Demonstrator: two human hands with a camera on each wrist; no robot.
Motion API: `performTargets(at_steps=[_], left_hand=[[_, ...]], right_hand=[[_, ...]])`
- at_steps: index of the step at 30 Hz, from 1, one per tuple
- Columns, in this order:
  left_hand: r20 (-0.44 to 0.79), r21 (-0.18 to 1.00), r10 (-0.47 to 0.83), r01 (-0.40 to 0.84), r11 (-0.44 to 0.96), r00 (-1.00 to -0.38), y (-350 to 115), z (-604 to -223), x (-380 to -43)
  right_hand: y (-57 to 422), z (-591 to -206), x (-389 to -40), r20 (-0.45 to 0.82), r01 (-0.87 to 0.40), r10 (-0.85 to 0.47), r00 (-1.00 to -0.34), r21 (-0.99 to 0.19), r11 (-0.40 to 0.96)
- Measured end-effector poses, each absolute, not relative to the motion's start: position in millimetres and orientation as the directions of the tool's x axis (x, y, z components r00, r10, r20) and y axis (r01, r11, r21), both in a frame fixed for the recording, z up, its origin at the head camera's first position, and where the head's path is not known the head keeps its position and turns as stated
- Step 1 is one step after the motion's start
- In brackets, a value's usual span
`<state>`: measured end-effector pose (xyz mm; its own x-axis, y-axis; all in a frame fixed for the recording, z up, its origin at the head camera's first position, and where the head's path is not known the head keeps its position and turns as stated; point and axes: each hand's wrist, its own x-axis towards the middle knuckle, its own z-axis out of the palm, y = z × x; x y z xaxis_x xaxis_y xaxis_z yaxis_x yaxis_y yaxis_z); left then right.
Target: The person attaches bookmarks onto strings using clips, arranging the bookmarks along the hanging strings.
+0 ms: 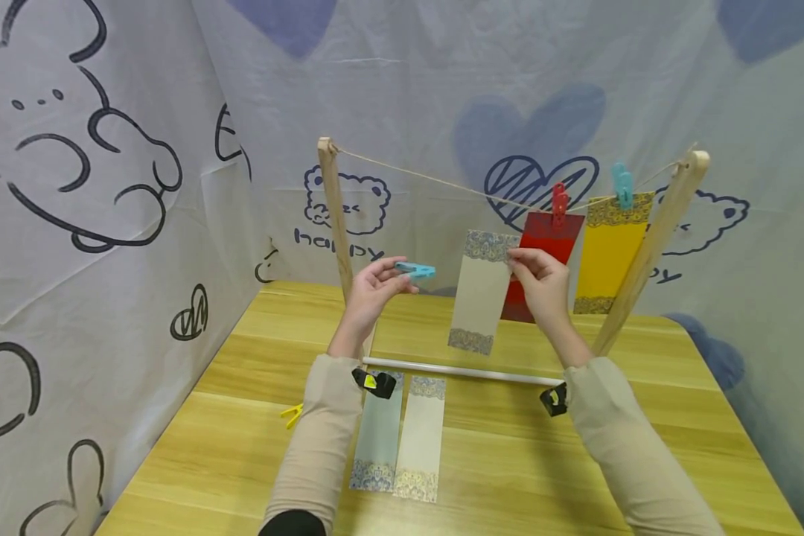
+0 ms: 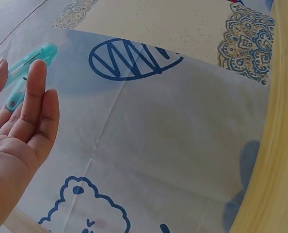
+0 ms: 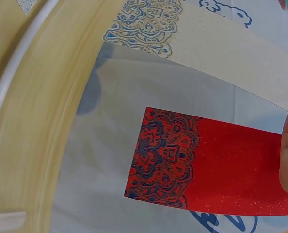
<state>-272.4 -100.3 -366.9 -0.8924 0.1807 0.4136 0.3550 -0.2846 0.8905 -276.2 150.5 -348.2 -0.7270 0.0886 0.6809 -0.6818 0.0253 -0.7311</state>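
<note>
In the head view my left hand [image 1: 374,292] pinches a light-blue clothespin [image 1: 417,270] between thumb and fingers, left of the cards. The same clothespin [image 2: 30,68] shows at the left of the left wrist view. My right hand [image 1: 543,283] pinches the upper right edge of a cream card [image 1: 482,294] with patterned bands at both ends. That card hangs upright just below the string [image 1: 429,179], in front of and left of a red card [image 1: 543,242]. A red clothespin [image 1: 559,205] holds the red card on the string.
A yellow card [image 1: 610,249] hangs from another blue clothespin [image 1: 621,186] by the right wooden post [image 1: 656,238]. A pale blue-grey card [image 1: 379,428] and a cream card [image 1: 420,435] lie on the table [image 1: 509,454]. A yellow clothespin [image 1: 292,415] lies left. A white bar [image 1: 462,370] joins the posts.
</note>
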Motion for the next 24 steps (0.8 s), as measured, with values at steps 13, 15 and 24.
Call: performTargets(at_steps=[13, 15, 24], left_hand=[[0.444, 0.881, 0.212, 0.382, -0.279, -0.87, -90, -348, -277], [0.45, 0.879, 0.217, 0.386, -0.279, -0.867, -88, -345, -277], [0.456, 0.879, 0.215, 0.399, -0.26, -0.864, -84, -328, -277]], right_hand=[[152, -334, -276, 0.682, -0.685, 0.101, -0.724, -0.729, 0.009], [152, -333, -276, 0.684, -0.687, 0.103, -0.723, -0.727, 0.007], [157, -338, -289, 0.687, -0.69, 0.114, -0.718, -0.724, 0.01]])
